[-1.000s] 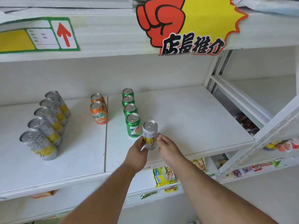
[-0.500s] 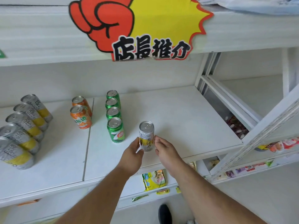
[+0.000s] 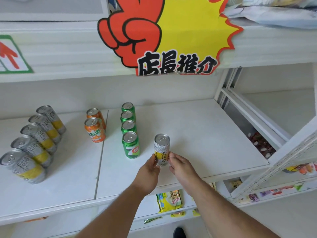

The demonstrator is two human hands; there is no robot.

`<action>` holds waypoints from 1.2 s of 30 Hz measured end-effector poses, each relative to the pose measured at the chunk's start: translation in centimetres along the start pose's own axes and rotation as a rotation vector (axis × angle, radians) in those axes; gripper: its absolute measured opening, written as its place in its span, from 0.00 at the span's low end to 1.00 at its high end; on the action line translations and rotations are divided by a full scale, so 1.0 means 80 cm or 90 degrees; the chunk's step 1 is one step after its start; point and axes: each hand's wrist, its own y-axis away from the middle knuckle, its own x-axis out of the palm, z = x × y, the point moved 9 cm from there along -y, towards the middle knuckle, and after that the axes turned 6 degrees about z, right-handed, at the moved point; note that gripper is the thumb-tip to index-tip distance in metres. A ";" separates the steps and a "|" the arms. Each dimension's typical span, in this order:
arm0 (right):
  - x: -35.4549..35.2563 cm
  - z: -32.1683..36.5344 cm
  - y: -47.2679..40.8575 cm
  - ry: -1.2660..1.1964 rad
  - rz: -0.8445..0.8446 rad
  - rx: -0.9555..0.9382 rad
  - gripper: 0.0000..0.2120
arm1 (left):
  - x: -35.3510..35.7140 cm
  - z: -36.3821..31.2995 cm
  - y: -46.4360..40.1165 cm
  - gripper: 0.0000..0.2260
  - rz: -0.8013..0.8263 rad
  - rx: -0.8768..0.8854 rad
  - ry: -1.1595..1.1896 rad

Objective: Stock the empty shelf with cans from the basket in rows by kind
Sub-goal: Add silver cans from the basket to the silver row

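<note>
A slim silver and yellow can (image 3: 162, 148) stands upright on the white shelf (image 3: 197, 134), just right of a row of several green cans (image 3: 130, 145). My left hand (image 3: 149, 172) pinches its lower left side and my right hand (image 3: 181, 167) pinches its lower right side. Two orange cans (image 3: 94, 129) stand in a short row left of the green ones. Several silver and yellow cans (image 3: 34, 140) form a row at the far left. The basket is out of view.
A red and yellow promotional sign (image 3: 168, 35) hangs from the shelf above. A white slanted frame (image 3: 277, 162) borders the shelf on the right. Snack packets (image 3: 169, 200) lie on the lower shelf, below the front edge. A dark shoe (image 3: 179, 232) shows at the bottom.
Both hands stay on the slim can, which has shifted slightly away from the green row. The camera has swung, so the shelf view moved right and then back left.
</note>
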 end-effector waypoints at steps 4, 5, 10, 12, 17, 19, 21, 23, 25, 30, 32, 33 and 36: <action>-0.002 0.006 -0.031 0.019 0.005 -0.002 0.13 | -0.005 -0.003 -0.025 0.22 0.010 0.003 -0.026; -0.003 0.006 -0.040 0.020 0.009 -0.004 0.13 | -0.006 -0.003 -0.034 0.24 0.013 0.000 -0.030; -0.009 0.020 -0.093 0.022 0.029 -0.011 0.14 | -0.011 -0.012 -0.084 0.28 -0.005 -0.002 -0.027; -0.011 0.028 -0.114 0.031 0.040 -0.010 0.16 | -0.016 -0.016 -0.105 0.28 -0.015 -0.011 -0.034; -0.013 0.046 -0.173 0.071 0.057 -0.026 0.28 | -0.039 -0.026 -0.154 0.26 -0.055 -0.015 -0.054; -0.010 0.056 -0.192 0.074 0.067 -0.036 0.21 | -0.047 -0.025 -0.171 0.25 -0.065 -0.031 -0.061; -0.007 0.067 -0.207 0.073 0.073 -0.052 0.15 | -0.056 -0.024 -0.189 0.25 -0.078 -0.041 -0.065; -0.006 0.076 -0.219 0.074 0.076 -0.065 0.15 | -0.062 -0.023 -0.206 0.26 -0.091 -0.043 -0.063; -0.009 0.079 -0.232 0.073 0.076 -0.069 0.16 | -0.065 -0.021 -0.223 0.25 -0.102 -0.043 -0.053; -0.025 0.085 -0.253 0.071 0.066 -0.070 0.16 | -0.056 -0.026 -0.252 0.28 -0.122 -0.038 -0.042; -0.029 0.089 -0.259 0.067 0.068 -0.072 0.14 | -0.051 -0.034 -0.255 0.27 -0.121 -0.035 -0.040; -0.031 0.092 -0.263 0.065 0.068 -0.076 0.15 | -0.049 -0.038 -0.257 0.27 -0.121 -0.035 -0.043; -0.037 0.096 -0.275 0.079 0.062 -0.076 0.22 | -0.049 -0.043 -0.264 0.27 -0.123 -0.037 -0.054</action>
